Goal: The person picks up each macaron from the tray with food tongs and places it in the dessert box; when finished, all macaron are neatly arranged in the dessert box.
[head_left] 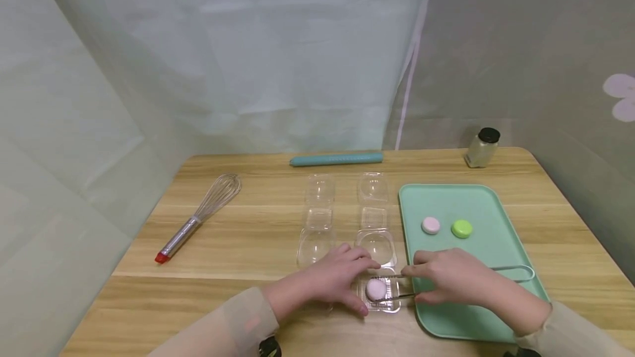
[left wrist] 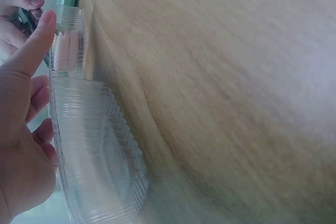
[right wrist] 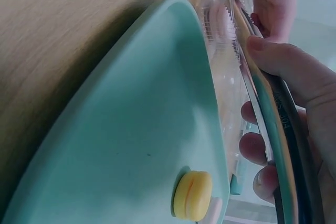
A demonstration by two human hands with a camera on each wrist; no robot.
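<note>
Pink macaron [head_left: 376,290] sits in the bottom part of a clear plastic box [head_left: 393,307], low in the head view and a bit right of the middle. The tips of some metal tongs [right wrist: 287,124] are on two sides of it, but I can't tell if they touch it. The right hand [head_left: 453,277] has its fingers curled around the tongs and holds them over the left edge of a green tray [head_left: 441,203]. The left hand [head_left: 339,277] has its fingers and thumb spread wide around the left side of the box; I can't tell if it is pressing. The box's lid [head_left: 376,247] is tipped back, just above the fingertips. On the tray, at the right of the frame, a paler pink macaron [head_left: 430,225] and a green macaron [head_left: 462,228] lie near each other, not touching. A whisk [head_left: 197,218] with a red end lies at the left. Near the top edge of the wooden table [head_left: 258,247] are a blue-green stick [head_left: 336,159] and, farther right, a small jar [head_left: 481,152] with a black top.
</note>
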